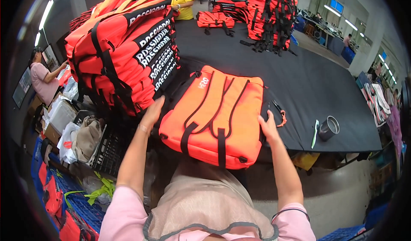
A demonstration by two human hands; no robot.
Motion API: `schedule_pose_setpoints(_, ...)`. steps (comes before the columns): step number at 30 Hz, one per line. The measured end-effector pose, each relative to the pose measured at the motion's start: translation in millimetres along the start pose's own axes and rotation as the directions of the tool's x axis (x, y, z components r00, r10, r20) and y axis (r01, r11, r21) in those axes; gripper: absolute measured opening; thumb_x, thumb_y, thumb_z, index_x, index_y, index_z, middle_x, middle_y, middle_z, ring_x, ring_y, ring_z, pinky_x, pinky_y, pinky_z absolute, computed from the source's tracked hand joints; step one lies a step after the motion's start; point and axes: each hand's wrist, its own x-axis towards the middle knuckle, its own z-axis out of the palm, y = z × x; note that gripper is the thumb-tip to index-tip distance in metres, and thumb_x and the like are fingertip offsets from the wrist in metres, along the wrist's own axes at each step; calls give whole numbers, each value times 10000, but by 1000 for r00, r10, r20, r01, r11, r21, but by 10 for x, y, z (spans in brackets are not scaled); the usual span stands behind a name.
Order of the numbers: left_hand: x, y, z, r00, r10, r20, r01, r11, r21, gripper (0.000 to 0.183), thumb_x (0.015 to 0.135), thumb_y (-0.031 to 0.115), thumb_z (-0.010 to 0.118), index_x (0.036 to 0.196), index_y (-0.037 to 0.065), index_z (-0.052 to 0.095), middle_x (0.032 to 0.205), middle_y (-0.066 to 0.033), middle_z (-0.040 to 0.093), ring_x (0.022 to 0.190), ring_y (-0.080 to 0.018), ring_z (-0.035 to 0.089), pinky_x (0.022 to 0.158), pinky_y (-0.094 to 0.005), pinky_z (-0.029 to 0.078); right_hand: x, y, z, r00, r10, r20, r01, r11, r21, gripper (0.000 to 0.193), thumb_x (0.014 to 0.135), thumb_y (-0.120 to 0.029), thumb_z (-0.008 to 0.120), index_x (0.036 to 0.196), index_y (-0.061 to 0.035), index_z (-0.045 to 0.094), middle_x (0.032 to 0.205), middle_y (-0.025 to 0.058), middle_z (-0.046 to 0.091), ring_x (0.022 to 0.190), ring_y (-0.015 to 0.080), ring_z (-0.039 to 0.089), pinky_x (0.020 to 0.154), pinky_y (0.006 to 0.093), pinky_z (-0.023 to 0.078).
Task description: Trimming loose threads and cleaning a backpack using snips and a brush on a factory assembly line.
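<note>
An orange-red backpack (pixel 239 99) lies in front of me at the near edge of the black-covered table (pixel 317 87). Its two shoulder straps, edged in black, face up. My left hand (pixel 153 111) is at its left side, fingers stretched out, between the backpack and a tall stack of similar bags (pixel 115 48). A small gap seems to separate this hand from the backpack. At the right side, my right hand (pixel 269 127) has its thumb and fingers apart, with the thumb close to the fabric; I cannot tell whether it touches. Neither hand grips anything.
Right of the backpack lies a small dark tool (pixel 278 107) with an orange cord. Farther right are a green-and-white brush-like stick (pixel 315 134) and a grey metal cup (pixel 329 128). Another bag stack (pixel 269 16) stands at the back. A black crate (pixel 112 149) sits lower left.
</note>
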Motion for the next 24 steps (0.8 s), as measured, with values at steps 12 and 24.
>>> schedule_pose_setpoints(12,-1031,516,214,945,321,69,-203,737,-645,458,981,173,468,1421,43,462,1387,-101,537,1227,-174,559,1015,-328,472,326,-435,-293,998,56,21,-60,938,343,636,837,-98,673,1397,82,431,1406,236,475,1248,281,510,1037,368,428)
schedule_pose_setpoints(24,-509,3233,-836,763,646,-3,-556,654,-512,292,889,130,511,1078,58,723,927,-25,633,821,-133,609,696,-290,525,1160,-2867,-1431,877,-479,-44,382,636,671,370,927,-117,646,1252,30,549,1143,102,637,1003,186,604,909,313,486)
